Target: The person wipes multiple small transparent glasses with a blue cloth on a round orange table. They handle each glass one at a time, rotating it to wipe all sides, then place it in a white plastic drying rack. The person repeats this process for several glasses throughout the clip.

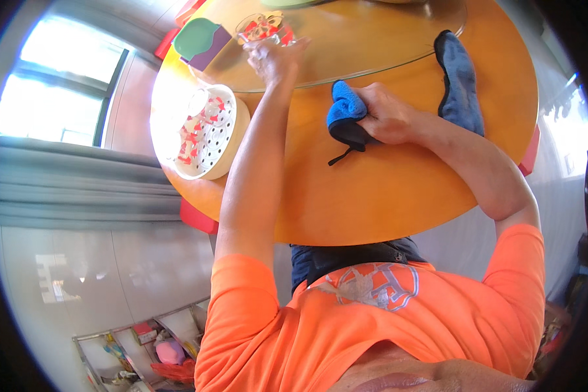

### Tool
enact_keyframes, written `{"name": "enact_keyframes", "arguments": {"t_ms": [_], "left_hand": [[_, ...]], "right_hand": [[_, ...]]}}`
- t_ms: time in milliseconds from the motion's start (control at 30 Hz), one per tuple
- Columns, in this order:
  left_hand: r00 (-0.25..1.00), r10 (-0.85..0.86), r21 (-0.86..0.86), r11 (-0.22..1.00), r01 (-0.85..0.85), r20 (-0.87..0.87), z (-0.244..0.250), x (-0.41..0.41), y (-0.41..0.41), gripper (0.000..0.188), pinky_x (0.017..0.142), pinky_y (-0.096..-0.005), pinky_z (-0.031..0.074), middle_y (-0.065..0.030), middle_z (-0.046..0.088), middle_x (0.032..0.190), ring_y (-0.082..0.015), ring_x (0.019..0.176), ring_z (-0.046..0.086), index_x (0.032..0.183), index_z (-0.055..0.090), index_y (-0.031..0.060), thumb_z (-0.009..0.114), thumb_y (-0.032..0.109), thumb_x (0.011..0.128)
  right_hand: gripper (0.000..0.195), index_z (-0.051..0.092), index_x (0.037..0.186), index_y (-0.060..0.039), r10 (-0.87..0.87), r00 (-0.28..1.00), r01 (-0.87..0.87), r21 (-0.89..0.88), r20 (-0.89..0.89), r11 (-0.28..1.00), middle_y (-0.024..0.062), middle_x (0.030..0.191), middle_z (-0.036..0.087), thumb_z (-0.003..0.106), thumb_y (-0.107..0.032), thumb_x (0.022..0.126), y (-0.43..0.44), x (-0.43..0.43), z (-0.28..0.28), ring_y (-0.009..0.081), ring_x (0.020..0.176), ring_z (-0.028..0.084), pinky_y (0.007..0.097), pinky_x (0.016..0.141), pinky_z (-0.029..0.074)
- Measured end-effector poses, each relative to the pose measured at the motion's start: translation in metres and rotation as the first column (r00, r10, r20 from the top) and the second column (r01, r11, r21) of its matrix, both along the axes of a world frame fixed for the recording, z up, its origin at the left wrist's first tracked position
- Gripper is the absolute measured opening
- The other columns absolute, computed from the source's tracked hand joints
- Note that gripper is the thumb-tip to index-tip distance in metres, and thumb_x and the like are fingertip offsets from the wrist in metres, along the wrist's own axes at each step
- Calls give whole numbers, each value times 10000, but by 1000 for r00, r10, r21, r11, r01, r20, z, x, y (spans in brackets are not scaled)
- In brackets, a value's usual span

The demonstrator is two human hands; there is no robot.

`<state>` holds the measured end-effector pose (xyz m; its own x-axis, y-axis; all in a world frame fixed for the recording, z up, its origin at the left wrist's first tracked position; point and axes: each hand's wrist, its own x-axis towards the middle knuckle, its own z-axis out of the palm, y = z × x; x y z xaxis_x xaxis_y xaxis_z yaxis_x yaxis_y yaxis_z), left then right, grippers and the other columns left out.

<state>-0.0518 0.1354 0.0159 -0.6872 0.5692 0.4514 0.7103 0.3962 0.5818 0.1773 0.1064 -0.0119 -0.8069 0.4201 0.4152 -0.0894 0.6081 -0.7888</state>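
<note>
My left hand (277, 59) is stretched out at the upper left, its fingers at a clear glass vessel (264, 30) with a red and yellow pattern; how firmly they grip it cannot be told. Bunched in my right hand (387, 112) is a blue cloth (345, 105) with a black edge and a small loop, held over the orange round table (372, 196). A second blue-grey cloth (458, 83) with dark edging lies to the right, beyond my right forearm. Left of my left forearm, a white perforated basket (221, 142) holds clear glassware (191, 142) with red patterns.
A glass turntable (362, 54) covers the table's far middle. A green and purple container (196, 41) stands near the far left edge. Red stools (198, 215) show around the table's rim. A shelf rack (142, 343) is on the floor at lower left.
</note>
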Motion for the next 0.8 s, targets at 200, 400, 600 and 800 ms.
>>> {"name": "enact_keyframes", "arguments": {"t_ms": [200, 400, 600, 800], "left_hand": [[985, -141, 14, 990, 143, -96, -2, -1, -25, 1034, 1015, -427, 477, -283, 549, 1263, -397, 1192, 569, 1335, 370, -140, 893, 426, 646], [882, -343, -39, 936, 350, -323, 38, -55, -101, 722, 1046, -447, 441, -186, 559, 1287, -353, 1233, 533, 1347, 502, 55, 822, 301, 747], [812, -454, -500, 832, 240, -366, 72, -111, -140, 662, 1114, -445, 399, -194, 517, 1385, -363, 1310, 480, 1344, 513, 66, 772, 118, 736], [835, -465, -679, 717, 158, -296, 58, -134, -144, 656, 1154, -473, 368, -183, 477, 1450, -399, 1371, 413, 1371, 514, 58, 713, -52, 756]], "right_hand": [[150, 625, 938, -4, -3, 999, 5, -28, 54, 1000, 187, 793, 674, 706, -81, 838, 3, 2, 3, 297, 703, 640, 382, 698, 519], [196, 623, 924, 2, 108, 993, -95, -237, 41, 967, 62, 805, 665, 770, -37, 799, 6, 0, 3, 125, 750, 593, 318, 708, 522], [263, 602, 1013, -26, 107, 983, -151, -325, -152, 934, 7, 903, 653, 754, 44, 811, 18, -6, -8, 103, 863, 621, 285, 804, 537], [257, 596, 1081, -30, 62, 957, -176, -397, -285, 901, 5, 971, 662, 714, 45, 866, 25, -12, -11, 104, 945, 646, 288, 865, 543]]}}
